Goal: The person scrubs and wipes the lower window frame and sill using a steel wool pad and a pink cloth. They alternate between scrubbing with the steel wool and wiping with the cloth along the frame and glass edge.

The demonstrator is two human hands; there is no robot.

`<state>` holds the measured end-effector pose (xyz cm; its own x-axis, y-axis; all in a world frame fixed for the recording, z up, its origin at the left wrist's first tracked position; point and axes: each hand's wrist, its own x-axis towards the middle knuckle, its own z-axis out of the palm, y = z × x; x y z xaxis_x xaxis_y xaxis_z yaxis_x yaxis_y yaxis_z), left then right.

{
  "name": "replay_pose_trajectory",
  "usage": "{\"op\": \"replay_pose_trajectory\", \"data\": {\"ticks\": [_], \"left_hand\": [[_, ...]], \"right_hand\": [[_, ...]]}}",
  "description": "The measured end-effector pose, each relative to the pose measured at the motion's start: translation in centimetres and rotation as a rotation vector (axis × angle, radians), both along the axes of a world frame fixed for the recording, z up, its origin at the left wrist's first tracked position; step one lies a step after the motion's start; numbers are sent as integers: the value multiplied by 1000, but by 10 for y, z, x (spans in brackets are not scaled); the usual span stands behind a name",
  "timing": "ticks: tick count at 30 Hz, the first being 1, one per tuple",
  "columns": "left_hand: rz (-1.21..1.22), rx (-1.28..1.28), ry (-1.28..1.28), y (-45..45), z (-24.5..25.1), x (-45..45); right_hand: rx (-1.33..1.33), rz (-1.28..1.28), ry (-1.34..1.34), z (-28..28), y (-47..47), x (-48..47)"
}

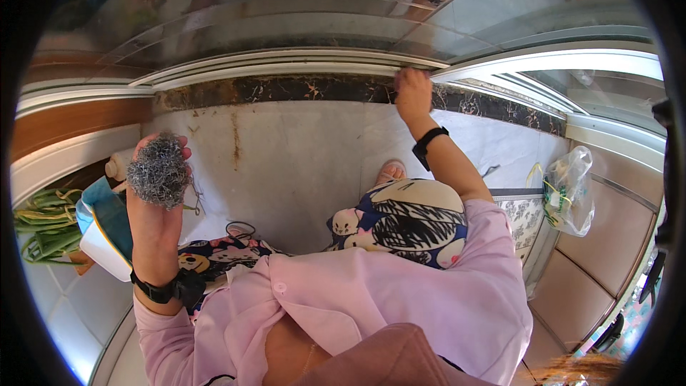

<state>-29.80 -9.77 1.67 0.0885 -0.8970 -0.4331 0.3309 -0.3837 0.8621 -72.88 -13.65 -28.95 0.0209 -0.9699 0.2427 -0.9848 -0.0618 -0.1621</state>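
A grey metal scouring pad (159, 171) rests on my upturned left hand (161, 225) at the left, with a few fingertips showing past its right edge. Ahead and to the right, my right hand (414, 94) reaches to the white sliding-door track (300, 68), by the dark marbled sill strip (321, 87). A bit of something purplish shows at its curled fingers; what it is cannot be told. Brown dirt marks the left part of the strip, and a brown streak runs onto the pale floor tile (278, 139).
Glass door panels (268, 27) rise beyond the track. At the left are a white-and-blue container (102, 241) and green leafy stalks (51, 222). A clear plastic bag (571, 193) hangs or stands by brown cabinets (611, 225) at the right.
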Motion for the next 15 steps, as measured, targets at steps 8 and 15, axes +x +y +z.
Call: {"op": "replay_pose_trajectory", "data": {"ticks": [8, 15], "left_hand": [[100, 12, -3, 5, 3, 8], [73, 0, 19, 8, 2, 14]], "right_hand": [[-88, 44, 110, -1, -7, 5], [-108, 282, 20, 1, -10, 0]]}}
